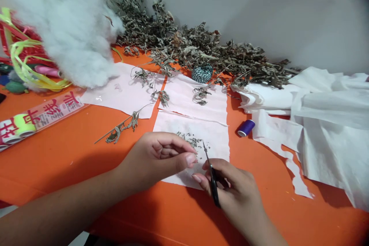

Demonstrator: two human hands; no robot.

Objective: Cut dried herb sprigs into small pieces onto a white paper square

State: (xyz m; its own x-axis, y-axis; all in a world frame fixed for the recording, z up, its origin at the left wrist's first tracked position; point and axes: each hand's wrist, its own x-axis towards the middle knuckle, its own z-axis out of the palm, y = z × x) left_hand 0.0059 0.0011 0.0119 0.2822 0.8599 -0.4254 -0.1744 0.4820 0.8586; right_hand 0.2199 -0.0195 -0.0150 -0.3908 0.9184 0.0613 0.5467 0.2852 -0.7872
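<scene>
Head view: tabletop (72, 165), orange, beneath both hands. Paper (219, 143), white, under the fingers. Left hand (160, 155): thumb and forefinger nearly meeting; cannot tell if anything is pinched. Right hand (239, 184): fingers gripping scissors (213, 184), long axis running away from them, leaning left. Leaf bits (193, 142): just beyond the left fingers; left hand nearer.
</scene>
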